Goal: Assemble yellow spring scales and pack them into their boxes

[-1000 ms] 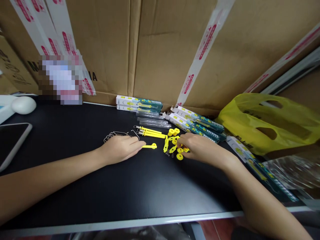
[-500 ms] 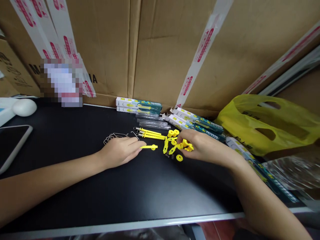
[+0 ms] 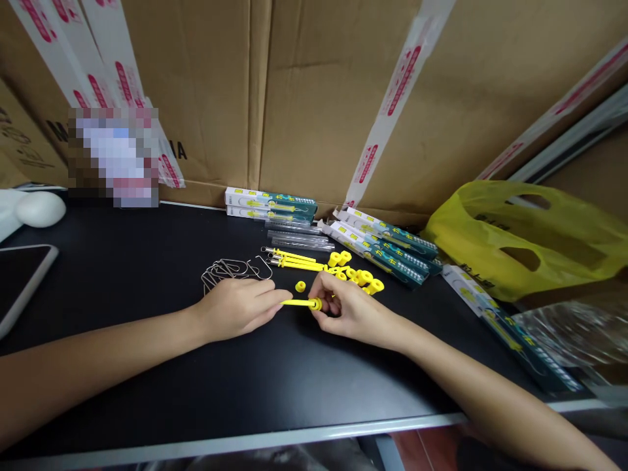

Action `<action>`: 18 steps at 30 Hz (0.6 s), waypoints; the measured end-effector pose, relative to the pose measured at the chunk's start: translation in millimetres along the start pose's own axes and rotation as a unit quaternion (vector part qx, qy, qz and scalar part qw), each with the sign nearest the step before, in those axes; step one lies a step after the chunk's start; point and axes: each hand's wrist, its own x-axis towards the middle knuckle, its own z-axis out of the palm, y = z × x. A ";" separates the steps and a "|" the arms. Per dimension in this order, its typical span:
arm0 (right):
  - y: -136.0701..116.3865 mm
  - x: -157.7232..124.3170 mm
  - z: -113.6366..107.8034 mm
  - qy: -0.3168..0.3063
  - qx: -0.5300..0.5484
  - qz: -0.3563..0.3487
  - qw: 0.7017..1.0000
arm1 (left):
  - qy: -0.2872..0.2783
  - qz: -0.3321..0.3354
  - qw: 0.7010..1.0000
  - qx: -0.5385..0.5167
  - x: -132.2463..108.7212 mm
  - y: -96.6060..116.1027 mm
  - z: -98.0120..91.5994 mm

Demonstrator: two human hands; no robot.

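My left hand [image 3: 240, 305] rests on the black table [image 3: 147, 366] and pinches one end of a thin yellow plastic rod [image 3: 300, 303]. My right hand [image 3: 346, 307] is closed around the rod's other, ringed end. Just behind the hands lie a loose yellow ring [image 3: 300, 286], a pile of small yellow plastic parts [image 3: 360, 275] and two assembled yellow rods [image 3: 294, 260]. A bundle of bent metal wire hooks [image 3: 228, 269] lies behind my left hand.
Several green and white boxes [image 3: 271, 203] and clear tubes [image 3: 299, 239] lie at the back against big cardboard cartons [image 3: 314, 91]. A yellow plastic bag [image 3: 530, 239] is at the right, a tablet [image 3: 22, 278] and a white mouse-like object [image 3: 42, 208] at the left.
My right hand left the pile of yellow parts and moved left to the ringed end of the rod. My left hand kept hold of the rod and lifted it slightly.
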 end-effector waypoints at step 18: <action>7.1 0.1 11.8 0.056 0.017 -0.055 0.997 | -0.012 -0.002 1.000 -0.008 -0.9 0.9 0.3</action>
